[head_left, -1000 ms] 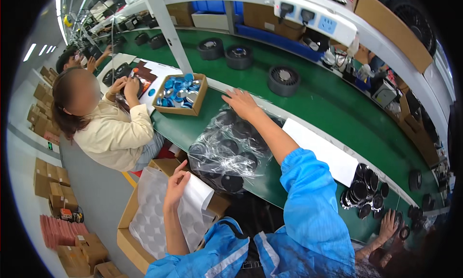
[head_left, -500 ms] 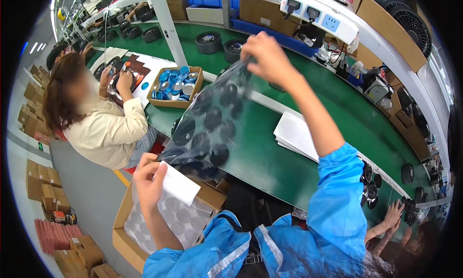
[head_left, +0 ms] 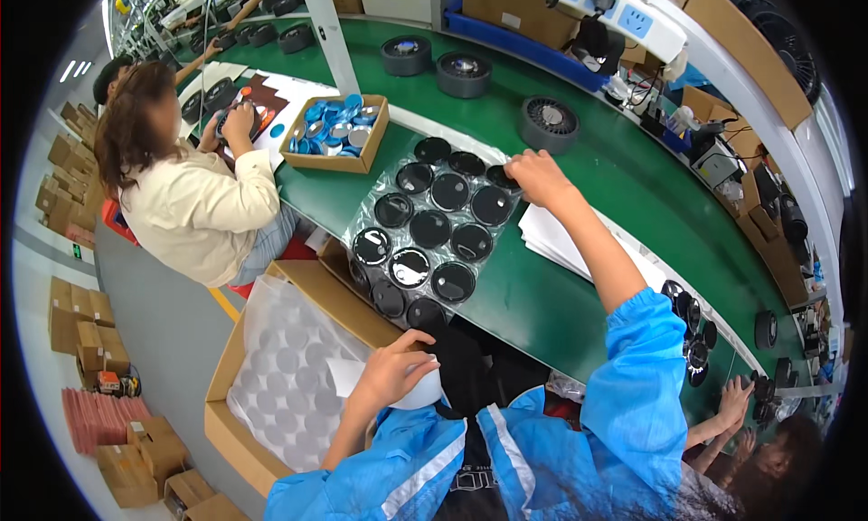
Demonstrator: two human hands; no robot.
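Note:
Black round caps (head_left: 429,229) in a clear plastic sheet (head_left: 502,236) lie in rows on the green bench, the sheet's near end hanging over the front edge. At its far right corner my right hand (head_left: 540,177) pinches the sheet by a cap, fingers closed. My left hand (head_left: 393,372) is closed on a piece of white paper (head_left: 420,387), close to my body and just below the sheet's near end. Left of that hand, an open cardboard box (head_left: 221,421) holds a translucent sheet (head_left: 289,376) with pale round shapes showing through.
A small carton (head_left: 375,150) of blue and silver discs stands beyond the caps. White sheets (head_left: 588,254) are stacked to the right. Dark round fan units (head_left: 549,123) stand along the back. At left a co-worker (head_left: 194,209) sits handling parts; another person's hands (head_left: 732,403) work at right.
The plastic sheet of caps, held up between both hands before, now lies spread on the bench. My right hand came down and right; my left moved right and toward me with the paper.

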